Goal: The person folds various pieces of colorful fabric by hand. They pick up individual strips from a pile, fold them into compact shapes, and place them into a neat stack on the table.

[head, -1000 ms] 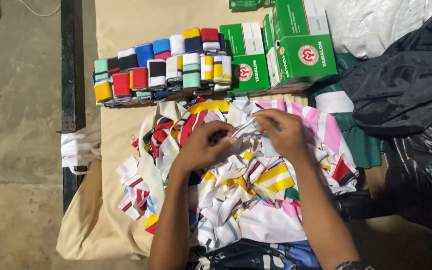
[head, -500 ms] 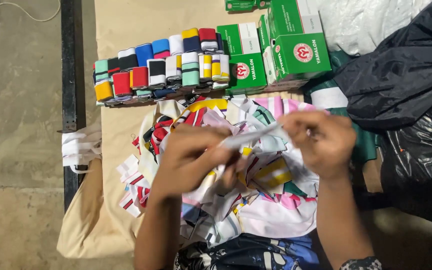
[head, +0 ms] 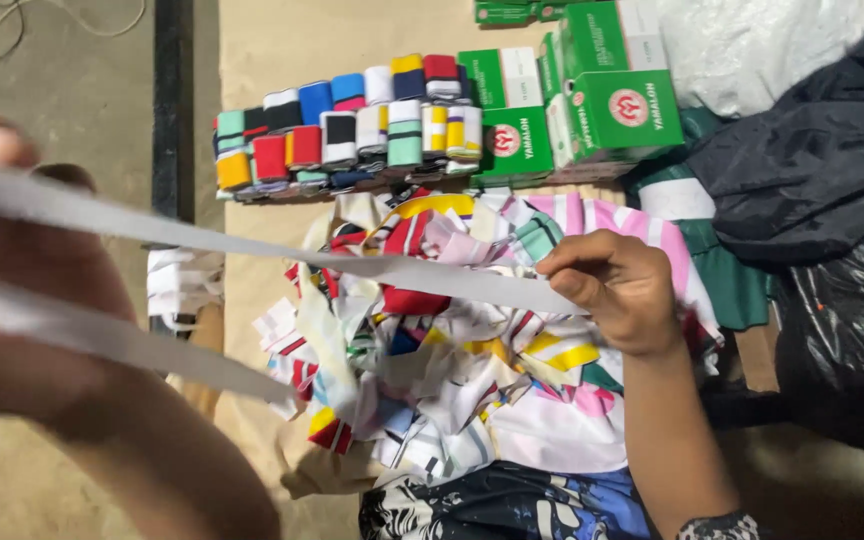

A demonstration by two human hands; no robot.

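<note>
A long grey-white fabric strip [head: 352,265] is stretched taut between my two hands. My left hand [head: 22,290] is raised close to the camera at the left edge, blurred, its fingers closed on one end of the strip; a second length of the strip [head: 132,345] hangs down from it toward the pile. My right hand [head: 612,285] pinches the other end over a heap of multicoloured fabric strips [head: 472,370] lying on brown paper.
A block of rolled coloured fabric bands [head: 352,125] lies behind the heap. Green and white boxes [head: 592,110] stand to its right. Dark cloth [head: 812,150] and a black plastic bag [head: 842,330] sit at the right. A dark post [head: 172,90] stands at the left.
My left hand has swung up and left toward the camera, pulling the strip out long. My right hand has stayed over the heap, holding the other end.
</note>
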